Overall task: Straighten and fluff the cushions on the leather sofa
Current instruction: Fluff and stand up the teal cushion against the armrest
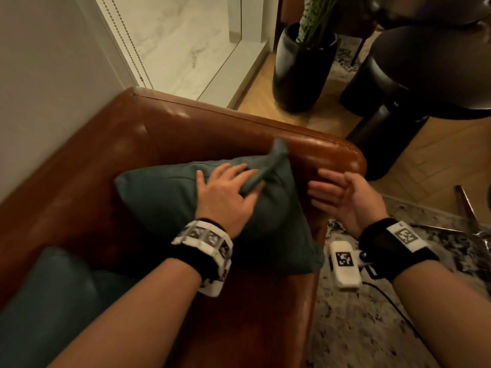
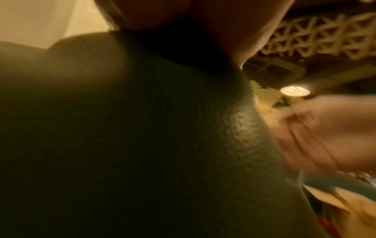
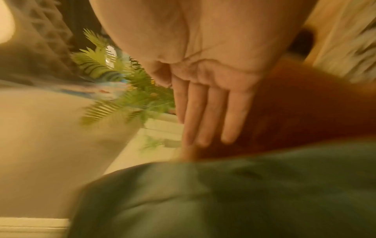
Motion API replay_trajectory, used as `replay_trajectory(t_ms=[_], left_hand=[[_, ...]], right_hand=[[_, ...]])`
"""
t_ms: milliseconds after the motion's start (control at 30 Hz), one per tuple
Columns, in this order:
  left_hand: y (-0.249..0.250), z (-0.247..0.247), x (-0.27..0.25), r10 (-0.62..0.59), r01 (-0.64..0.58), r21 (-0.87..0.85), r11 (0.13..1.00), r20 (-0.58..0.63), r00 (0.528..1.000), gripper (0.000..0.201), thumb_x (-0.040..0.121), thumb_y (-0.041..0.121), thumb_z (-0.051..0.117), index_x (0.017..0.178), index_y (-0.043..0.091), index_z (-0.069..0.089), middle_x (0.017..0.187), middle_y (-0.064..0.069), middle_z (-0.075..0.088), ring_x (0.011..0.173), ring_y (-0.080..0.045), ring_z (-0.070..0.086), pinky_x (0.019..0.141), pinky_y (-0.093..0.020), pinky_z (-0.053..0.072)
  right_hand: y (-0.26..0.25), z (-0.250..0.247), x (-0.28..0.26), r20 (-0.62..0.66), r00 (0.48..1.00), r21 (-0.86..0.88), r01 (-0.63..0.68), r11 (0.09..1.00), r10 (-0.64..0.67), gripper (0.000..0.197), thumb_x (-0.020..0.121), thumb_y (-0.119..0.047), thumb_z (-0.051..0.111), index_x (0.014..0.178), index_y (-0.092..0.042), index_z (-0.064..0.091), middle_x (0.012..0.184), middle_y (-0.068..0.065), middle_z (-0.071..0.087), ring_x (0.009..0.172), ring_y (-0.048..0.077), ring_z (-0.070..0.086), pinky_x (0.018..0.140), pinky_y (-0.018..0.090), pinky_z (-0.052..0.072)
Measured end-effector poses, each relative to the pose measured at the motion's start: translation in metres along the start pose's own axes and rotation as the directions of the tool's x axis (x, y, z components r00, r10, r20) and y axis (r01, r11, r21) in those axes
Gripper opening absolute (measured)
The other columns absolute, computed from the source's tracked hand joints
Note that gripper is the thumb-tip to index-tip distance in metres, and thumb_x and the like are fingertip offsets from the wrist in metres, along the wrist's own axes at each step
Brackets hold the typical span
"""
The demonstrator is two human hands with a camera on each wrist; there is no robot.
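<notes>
A dark teal cushion (image 1: 170, 197) lies in the corner of the brown leather sofa (image 1: 148, 128), against its right armrest (image 1: 326, 152). My left hand (image 1: 228, 189) lies on top of the cushion (image 2: 122, 128), and its fingers curl round a raised fold of fabric near the top corner. My right hand (image 1: 332, 193) hovers flat with straight fingers just right of the cushion (image 3: 244, 193), beside the armrest, holding nothing. In the right wrist view the straight fingers (image 3: 205, 116) show in front of the armrest leather. A second teal cushion (image 1: 50, 296) sits at the lower left.
A black planter (image 1: 303, 67) with a green plant stands on the wood floor beyond the armrest. A dark round pedestal table (image 1: 414, 83) is at the right. A patterned rug (image 1: 372, 314) lies beside the sofa. A wall and a window sill are behind.
</notes>
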State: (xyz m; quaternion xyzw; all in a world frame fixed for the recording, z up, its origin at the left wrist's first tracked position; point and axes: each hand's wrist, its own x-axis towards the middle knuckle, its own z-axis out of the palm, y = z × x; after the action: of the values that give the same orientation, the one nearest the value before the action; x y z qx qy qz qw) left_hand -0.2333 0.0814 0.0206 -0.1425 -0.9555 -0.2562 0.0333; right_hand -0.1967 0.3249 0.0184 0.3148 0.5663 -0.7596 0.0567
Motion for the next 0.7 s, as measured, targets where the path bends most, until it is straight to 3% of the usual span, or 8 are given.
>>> replay_trajectory(t_ms=[133, 233, 333, 433, 500, 567, 633, 700], left_hand=[[-0.013, -0.052, 0.015, -0.19, 0.079, -0.441, 0.894, -0.215, 0.958, 0.033, 0.092, 0.048, 0.055, 0.078, 0.021, 0.07, 0.077, 0.002, 0.067, 0.072, -0.009, 0.058, 0.073, -0.036, 0.051], [-0.014, -0.094, 0.025, -0.385, 0.133, -0.629, 0.766, -0.283, 0.878, 0.036, 0.091, 0.043, 0.062, 0.063, 0.021, 0.06, 0.064, 0.007, 0.058, 0.057, 0.0, 0.05, 0.058, -0.023, 0.044], [-0.029, -0.11, 0.035, -0.608, 0.142, -0.82, 0.554, -0.282, 0.742, 0.017, 0.091, 0.039, 0.062, 0.084, 0.025, 0.068, 0.084, 0.016, 0.066, 0.078, 0.004, 0.063, 0.07, -0.016, 0.049], [-0.055, -0.092, 0.028, -0.715, 0.371, -0.774, 0.513, -0.146, 0.684, 0.046, 0.097, 0.036, 0.054, 0.136, 0.013, 0.052, 0.122, 0.006, 0.059, 0.116, -0.011, 0.055, 0.088, -0.016, 0.038], [-0.073, -0.072, 0.016, -0.717, 0.517, -0.636, 0.573, -0.084, 0.692, 0.062, 0.096, 0.037, 0.054, 0.151, 0.018, 0.033, 0.148, -0.002, 0.045, 0.135, -0.02, 0.043, 0.107, -0.025, 0.032], [-0.076, -0.054, 0.003, -0.62, 0.49, -0.575, 0.655, -0.037, 0.784, 0.064, 0.096, 0.038, 0.054, 0.153, 0.025, 0.027, 0.157, -0.001, 0.034, 0.143, -0.019, 0.033, 0.117, -0.034, 0.026], [-0.069, -0.042, -0.003, -0.494, 0.411, -0.592, 0.694, 0.024, 0.869, 0.059, 0.097, 0.041, 0.051, 0.151, 0.031, 0.031, 0.154, 0.005, 0.038, 0.139, -0.013, 0.036, 0.113, -0.028, 0.028], [-0.063, -0.038, -0.002, -0.483, 0.416, -0.64, 0.646, 0.079, 0.872, 0.06, 0.094, 0.047, 0.054, 0.149, 0.03, 0.035, 0.142, 0.005, 0.049, 0.127, -0.013, 0.047, 0.1, -0.023, 0.035]], right_hand=[[0.056, -0.041, 0.003, -0.252, 0.959, -0.499, -0.247, 0.831, 0.134, 0.035, 0.097, -0.044, 0.051, 0.119, -0.021, 0.063, 0.135, 0.01, 0.058, 0.116, 0.03, 0.055, 0.09, 0.04, 0.044], [0.072, -0.046, -0.013, -0.229, 0.929, -0.289, -0.35, 0.891, 0.291, 0.041, 0.096, -0.054, 0.046, 0.112, -0.019, 0.061, 0.125, 0.008, 0.061, 0.104, 0.03, 0.059, 0.088, 0.046, 0.046], [0.034, -0.022, -0.033, -0.074, 0.996, 0.003, -0.04, 0.999, 0.04, 0.038, 0.097, -0.052, 0.041, 0.1, -0.022, 0.064, 0.09, -0.001, 0.069, 0.079, 0.016, 0.063, 0.075, 0.034, 0.046], [-0.01, 0.008, -0.04, 0.016, 0.935, -0.123, 0.354, 0.927, -0.354, 0.025, 0.098, -0.047, 0.045, 0.108, -0.039, 0.066, 0.11, -0.013, 0.067, 0.101, 0.003, 0.061, 0.093, 0.027, 0.046], [-0.014, 0.018, -0.031, 0.172, 0.861, -0.476, 0.499, 0.724, -0.48, 0.036, 0.092, -0.051, 0.051, 0.128, -0.056, 0.048, 0.139, -0.012, 0.051, 0.129, 0.006, 0.045, 0.113, 0.031, 0.031], [0.009, 0.025, -0.018, 0.355, 0.832, -0.744, 0.527, 0.41, -0.426, 0.052, 0.084, -0.06, 0.047, 0.133, -0.068, 0.031, 0.149, -0.01, 0.042, 0.137, 0.015, 0.038, 0.116, 0.041, 0.029], [0.049, 0.038, -0.013, 0.534, 0.776, -0.792, 0.598, 0.125, -0.336, 0.061, 0.085, -0.059, 0.043, 0.142, -0.064, 0.021, 0.154, -0.01, 0.037, 0.14, 0.019, 0.037, 0.114, 0.049, 0.032], [0.078, 0.05, -0.017, 0.637, 0.74, -0.761, 0.649, -0.021, -0.216, 0.066, 0.092, -0.055, 0.044, 0.148, -0.055, 0.009, 0.161, -0.018, 0.015, 0.148, 0.008, 0.012, 0.122, 0.047, 0.012]])
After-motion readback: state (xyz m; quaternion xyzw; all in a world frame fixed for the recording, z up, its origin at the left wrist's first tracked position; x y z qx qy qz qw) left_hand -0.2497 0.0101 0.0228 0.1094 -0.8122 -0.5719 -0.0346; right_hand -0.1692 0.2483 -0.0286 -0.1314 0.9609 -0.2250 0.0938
